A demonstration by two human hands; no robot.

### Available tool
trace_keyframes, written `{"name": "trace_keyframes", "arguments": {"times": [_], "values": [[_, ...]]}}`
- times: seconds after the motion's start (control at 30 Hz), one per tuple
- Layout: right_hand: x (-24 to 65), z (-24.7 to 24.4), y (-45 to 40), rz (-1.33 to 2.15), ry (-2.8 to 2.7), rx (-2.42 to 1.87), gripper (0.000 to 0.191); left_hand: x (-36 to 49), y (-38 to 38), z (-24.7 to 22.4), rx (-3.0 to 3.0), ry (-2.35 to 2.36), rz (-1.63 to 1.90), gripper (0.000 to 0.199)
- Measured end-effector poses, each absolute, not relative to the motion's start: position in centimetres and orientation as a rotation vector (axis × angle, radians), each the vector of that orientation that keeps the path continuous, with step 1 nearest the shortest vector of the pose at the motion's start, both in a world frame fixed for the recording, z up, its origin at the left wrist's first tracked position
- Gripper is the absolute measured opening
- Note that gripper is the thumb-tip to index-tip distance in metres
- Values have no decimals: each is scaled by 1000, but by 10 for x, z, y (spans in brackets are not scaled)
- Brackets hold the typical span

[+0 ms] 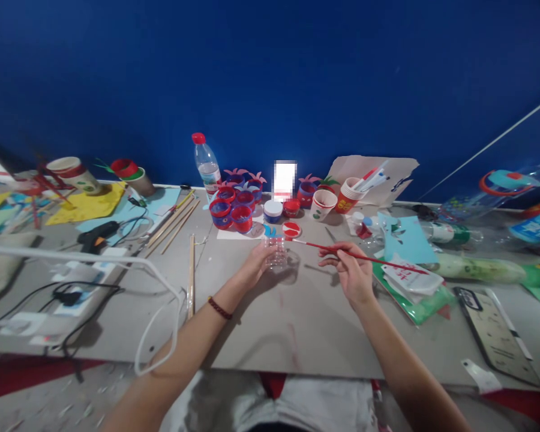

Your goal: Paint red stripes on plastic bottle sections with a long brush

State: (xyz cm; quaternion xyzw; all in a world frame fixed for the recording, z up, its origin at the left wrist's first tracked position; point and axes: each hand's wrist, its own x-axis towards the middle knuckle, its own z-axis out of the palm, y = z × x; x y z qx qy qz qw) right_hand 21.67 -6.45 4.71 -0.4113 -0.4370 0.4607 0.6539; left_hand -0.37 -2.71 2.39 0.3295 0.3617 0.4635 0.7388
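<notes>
- Nearest us, a looped white cable (pixel 178 306) crosses before the left forearm.
- Left hand (pixel 257 264): we see fingers closed on a clear, ribbed plastic cup (pixel 276 253), mid-table, blue cutout (pixel 270 231) at its rim.
- Right hand (pixel 351 273): pinches a slim red paintbrush (pixel 326 246), tip by the rim; contact, we cannot tell.
- Beyond: red-smeared round lid (pixel 292 230).

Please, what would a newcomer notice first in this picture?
Probably the deep blue wall, which fills the upper half. Then the eye may fall on the red and blue cups, grouped near the wall just left of centre. Below, at the middle, the left hand holds a clear plastic piece and the right hand a long red brush.
</notes>
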Motion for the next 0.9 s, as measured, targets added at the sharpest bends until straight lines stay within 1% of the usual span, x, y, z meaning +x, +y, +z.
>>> {"name": "trace_keyframes", "arguments": {"times": [0.1, 0.33, 0.7, 0.9], "values": [[214, 45, -66, 1090, -1051, -897, 14, -3, -28, 25, 710, 793, 994, 48], [211, 45, -69, 1107, -1135, -859, 14, -1, -31, 30, 799, 806, 978, 44], [211, 46, -71, 1006, -1189, -906, 16, 0, -30, 26, 776, 808, 988, 47], [212, 50, -72, 935, -1208, -970, 20, -1, -31, 26, 762, 787, 982, 50]]}}
